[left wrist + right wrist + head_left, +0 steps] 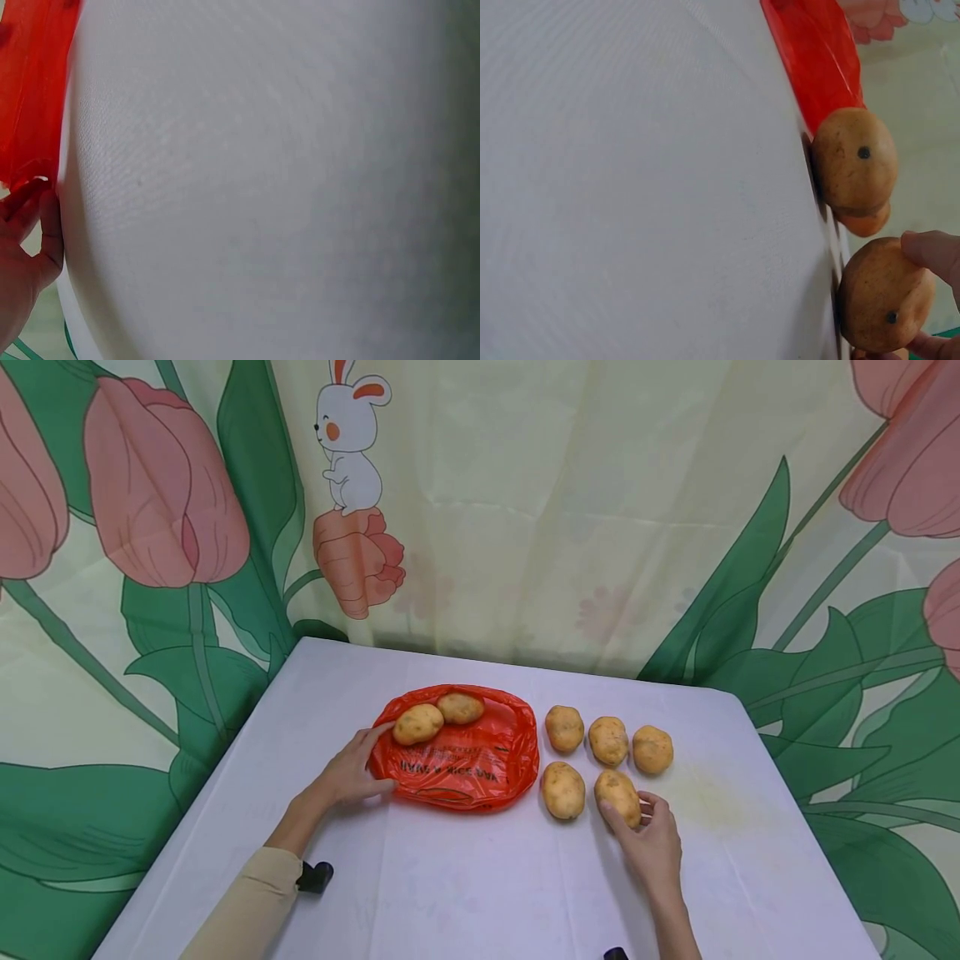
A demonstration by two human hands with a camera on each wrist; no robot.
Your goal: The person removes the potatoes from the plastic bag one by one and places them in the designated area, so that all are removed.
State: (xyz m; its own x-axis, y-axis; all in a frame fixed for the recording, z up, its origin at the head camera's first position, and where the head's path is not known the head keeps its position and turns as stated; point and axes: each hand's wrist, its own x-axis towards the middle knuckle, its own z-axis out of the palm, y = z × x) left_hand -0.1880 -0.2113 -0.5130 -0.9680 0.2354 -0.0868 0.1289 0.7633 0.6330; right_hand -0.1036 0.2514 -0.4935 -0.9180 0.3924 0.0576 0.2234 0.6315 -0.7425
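Observation:
A red plastic bag (487, 752) lies spread on the table with its rim turned up; printed lettering shows inside. Two potatoes (418, 724) lie in its far left part. At the left side of the bag, my left hand (354, 772) holds the rim, fingers at the upper edge and thumb lower down. In the left wrist view its thumb and fingers (30, 232) meet the red plastic. My right hand (651, 839) grips a potato (618, 797) between thumb and fingers, right of the bag. That potato (885, 296) sits close over the tabletop in the right wrist view.
Three potatoes (608, 741) form a back row right of the bag. Another potato (562, 791) lies in front, between bag and right hand. White cloth covers the table (465, 885). A printed curtain (525, 527) with tulips and a rabbit hangs behind.

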